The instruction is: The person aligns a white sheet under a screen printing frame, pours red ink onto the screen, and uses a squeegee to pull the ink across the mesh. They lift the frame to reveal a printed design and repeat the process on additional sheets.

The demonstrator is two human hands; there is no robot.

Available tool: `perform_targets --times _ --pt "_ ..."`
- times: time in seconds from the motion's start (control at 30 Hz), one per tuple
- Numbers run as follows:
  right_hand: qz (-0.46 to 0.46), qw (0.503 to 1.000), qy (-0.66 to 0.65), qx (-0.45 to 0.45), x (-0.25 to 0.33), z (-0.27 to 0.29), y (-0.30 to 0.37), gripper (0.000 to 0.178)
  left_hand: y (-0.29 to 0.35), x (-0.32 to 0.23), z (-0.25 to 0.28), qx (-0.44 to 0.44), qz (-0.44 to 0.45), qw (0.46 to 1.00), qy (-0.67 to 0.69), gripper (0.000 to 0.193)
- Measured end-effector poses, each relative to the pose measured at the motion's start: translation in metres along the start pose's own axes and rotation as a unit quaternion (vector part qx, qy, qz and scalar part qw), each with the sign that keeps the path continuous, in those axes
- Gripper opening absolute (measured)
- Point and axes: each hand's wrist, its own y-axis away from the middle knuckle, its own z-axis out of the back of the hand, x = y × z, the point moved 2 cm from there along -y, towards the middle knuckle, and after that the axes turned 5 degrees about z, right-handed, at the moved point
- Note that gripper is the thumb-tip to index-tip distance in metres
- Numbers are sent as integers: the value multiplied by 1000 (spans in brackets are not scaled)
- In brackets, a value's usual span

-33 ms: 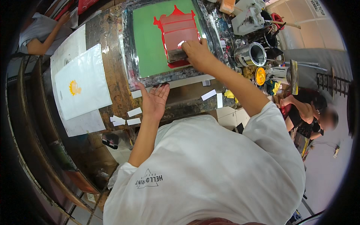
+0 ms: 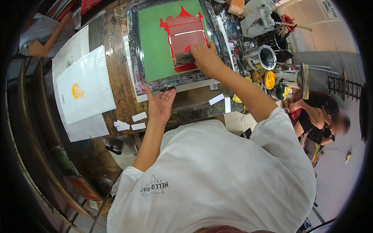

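A screen-printing frame [image 2: 136, 50] with dark, paint-smeared edges and a green mesh [image 2: 154, 46] lies on the worktable. Red ink [image 2: 182, 14] outlines a stencil shape on the mesh, with a duller reddish area inside it. My right hand [image 2: 208, 58] is closed on a squeegee [image 2: 184, 58], whose dark blade rests on the lower part of the inked shape. Palm up, my left hand [image 2: 161, 104] has its fingers stretched out, their tips at the frame's near edge. White paper [image 2: 186, 84] shows from under the frame.
Left on the table [image 2: 116, 70] lie clear-covered white sheets [image 2: 87, 83], one with a yellow print. Small white slips [image 2: 138, 116] sit along the near edge. Paint cans [image 2: 259, 57] and a yellow-topped tub [image 2: 270, 79] crowd the right. One person [image 2: 320, 112] sits at right, another [image 2: 44, 35] stands far left.
My right hand and the squeegee have shifted slightly toward me and to the right. More white paper shows along the frame's right side. My left hand stays nearly still.
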Motion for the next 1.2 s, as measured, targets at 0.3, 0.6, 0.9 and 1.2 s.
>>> perform_targets --times 0.3,0.6,0.9,1.2 --pt "21 994 86 56 9 -67 18 26 -53 -19 -10 -90 61 994 4 110" --pt "3 996 92 -6 -54 -81 -69 34 -58 -18 -8 -101 71 992 6 107" --pt "5 999 35 7 -101 -62 -130 37 -43 -18 -12 -105 46 993 -40 117" --pt "-17 986 163 -25 -45 -68 -74 28 -24 -16 -7 -32 10 988 -149 131"
